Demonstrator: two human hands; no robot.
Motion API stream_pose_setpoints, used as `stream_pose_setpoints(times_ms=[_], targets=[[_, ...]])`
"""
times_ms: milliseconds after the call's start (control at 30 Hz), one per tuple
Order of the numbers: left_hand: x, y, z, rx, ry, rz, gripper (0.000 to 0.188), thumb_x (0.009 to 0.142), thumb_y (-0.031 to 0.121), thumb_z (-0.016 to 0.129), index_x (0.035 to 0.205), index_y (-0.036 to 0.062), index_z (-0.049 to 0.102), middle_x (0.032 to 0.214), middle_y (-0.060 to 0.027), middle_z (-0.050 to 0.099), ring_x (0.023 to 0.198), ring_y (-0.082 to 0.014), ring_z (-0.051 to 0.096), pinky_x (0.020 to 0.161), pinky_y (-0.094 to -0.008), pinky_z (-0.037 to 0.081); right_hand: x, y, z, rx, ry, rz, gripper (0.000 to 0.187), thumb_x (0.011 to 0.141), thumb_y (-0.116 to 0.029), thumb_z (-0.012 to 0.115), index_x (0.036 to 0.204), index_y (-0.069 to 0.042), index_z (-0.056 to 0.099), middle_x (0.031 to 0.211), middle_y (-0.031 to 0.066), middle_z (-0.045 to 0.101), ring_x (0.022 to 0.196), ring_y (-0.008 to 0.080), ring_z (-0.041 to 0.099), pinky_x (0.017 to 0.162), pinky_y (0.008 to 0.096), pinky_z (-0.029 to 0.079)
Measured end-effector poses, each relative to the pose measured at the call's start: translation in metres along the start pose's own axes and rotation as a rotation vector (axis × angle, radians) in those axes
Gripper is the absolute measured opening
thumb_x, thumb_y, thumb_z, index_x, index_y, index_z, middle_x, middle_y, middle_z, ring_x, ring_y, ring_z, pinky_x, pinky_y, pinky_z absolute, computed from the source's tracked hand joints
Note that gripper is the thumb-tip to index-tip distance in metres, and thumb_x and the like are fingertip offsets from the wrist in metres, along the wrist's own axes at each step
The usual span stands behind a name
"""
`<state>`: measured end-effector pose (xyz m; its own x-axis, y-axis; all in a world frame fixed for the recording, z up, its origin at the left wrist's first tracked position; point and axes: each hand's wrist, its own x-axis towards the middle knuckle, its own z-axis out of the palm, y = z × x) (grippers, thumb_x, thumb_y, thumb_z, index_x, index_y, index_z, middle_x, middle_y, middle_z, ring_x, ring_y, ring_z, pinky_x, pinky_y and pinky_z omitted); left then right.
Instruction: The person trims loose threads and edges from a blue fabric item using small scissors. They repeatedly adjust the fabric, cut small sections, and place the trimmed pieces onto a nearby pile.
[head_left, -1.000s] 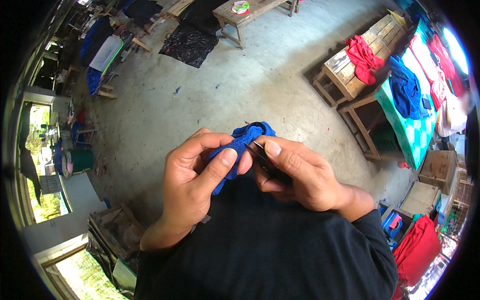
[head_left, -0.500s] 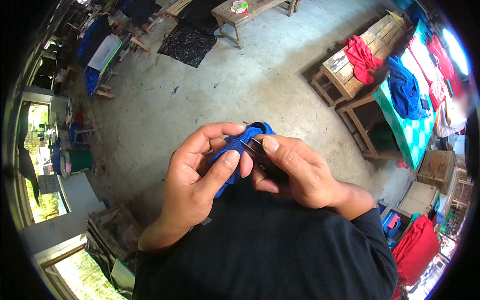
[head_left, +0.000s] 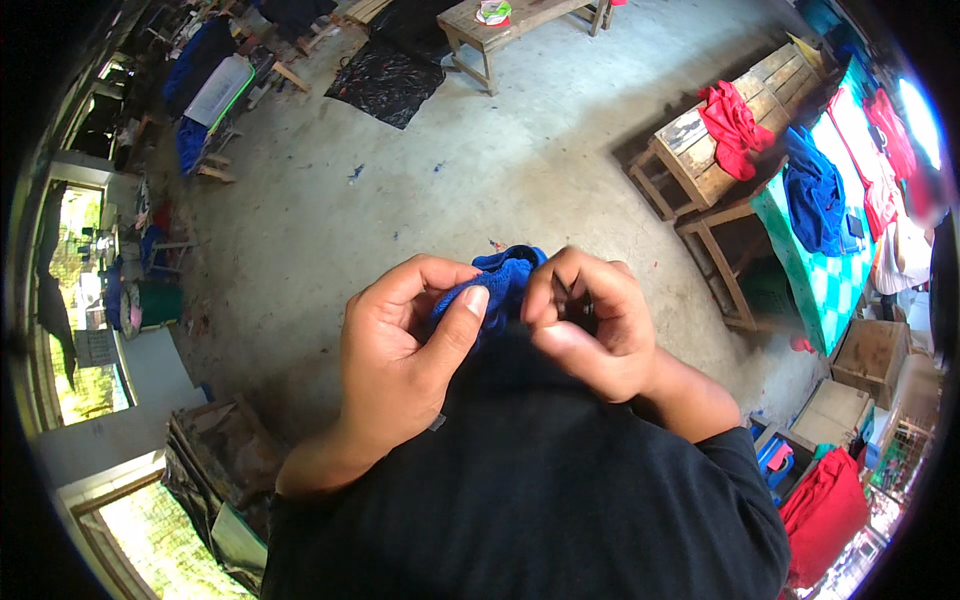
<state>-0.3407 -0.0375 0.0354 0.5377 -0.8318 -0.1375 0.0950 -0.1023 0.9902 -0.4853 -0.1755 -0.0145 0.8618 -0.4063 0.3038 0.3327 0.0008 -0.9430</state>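
A bunched piece of blue fabric (head_left: 508, 280) is held up in front of my chest. My left hand (head_left: 410, 335) pinches it between thumb and fingers, and a rolled, looped edge shows at its top. Close against the fabric's right side, my right hand (head_left: 595, 330) is curled, thumb and forefinger drawn near each other. Dark thread snips (head_left: 572, 297) are tucked within its fingers, mostly hidden. Whether the right fingertips also grip the cloth or a thread, I cannot tell.
Ahead stands a wooden bench (head_left: 500, 28), with a black plastic sheet (head_left: 388, 85) on the concrete floor. At right, red cloth (head_left: 735, 130) lies on a slatted wooden table, and blue cloth (head_left: 815, 190) on a green-covered table (head_left: 800, 280). Red fabric (head_left: 825, 515) is piled lower right.
My right hand has turned and curled its fingers, so the snips' blades, which pointed at the fabric, are now tucked in the hand. My left hand keeps its pinch; the view has shifted slightly.
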Motion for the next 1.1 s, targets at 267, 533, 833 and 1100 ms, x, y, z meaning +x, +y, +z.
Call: stream_pose_setpoints(times_ms=[267,533,833,1100], targets=[[0.005,-0.001,0.015,0.064,-0.006,0.038,0.007,0.096,0.001,0.066,0.100,-0.0037,0.065,0.089,-0.0010,0.067,0.078,-0.0029,0.058,0.070,-0.0201,0.047,0.017,0.006,-0.002,-0.290,0.281,-0.208,0.033,0.078,-0.010,0.087,0.102,-0.001,0.067,0.080,0.0054,0.064,0.070,0.0130,0.062,0.062,0.0255,0.047],[0.015,-0.001,0.026,0.090,0.088,-0.054,0.009,0.096,0.004,0.067,0.100,-0.0039,0.066,0.084,-0.0003,0.066,0.075,-0.0028,0.057,0.068,-0.0205,0.047,0.027,0.015,-0.035,-0.158,0.397,-0.136,0.012,0.087,0.009,0.064,0.093,0.000,0.060,0.080,0.0058,0.060,0.068,0.0126,0.056,0.062,0.0260,0.045],[0.034,0.004,0.008,0.067,0.211,-0.058,0.011,0.096,0.005,0.067,0.103,-0.0039,0.068,0.088,-0.0020,0.069,0.076,-0.0042,0.060,0.071,-0.0213,0.050,0.086,0.020,-0.044,-0.197,-0.060,0.130,0.040,0.086,-0.022,0.081,0.116,-0.001,0.065,0.101,0.0042,0.069,0.067,0.0026,0.048,0.058,0.0220,0.037],[0.064,0.013,-0.105,0.734,0.146,0.315,0.021,0.084,0.000,0.075,0.104,0.0040,0.073,0.083,-0.0076,0.068,0.071,-0.0131,0.066,0.062,-0.0263,0.049,0.162,0.065,0.013,-0.502,-0.215,-0.410,0.023,0.074,-0.004,0.081,0.095,-0.001,0.071,0.087,0.0114,0.069,0.070,0.0254,0.068,0.059,0.0331,0.052]])
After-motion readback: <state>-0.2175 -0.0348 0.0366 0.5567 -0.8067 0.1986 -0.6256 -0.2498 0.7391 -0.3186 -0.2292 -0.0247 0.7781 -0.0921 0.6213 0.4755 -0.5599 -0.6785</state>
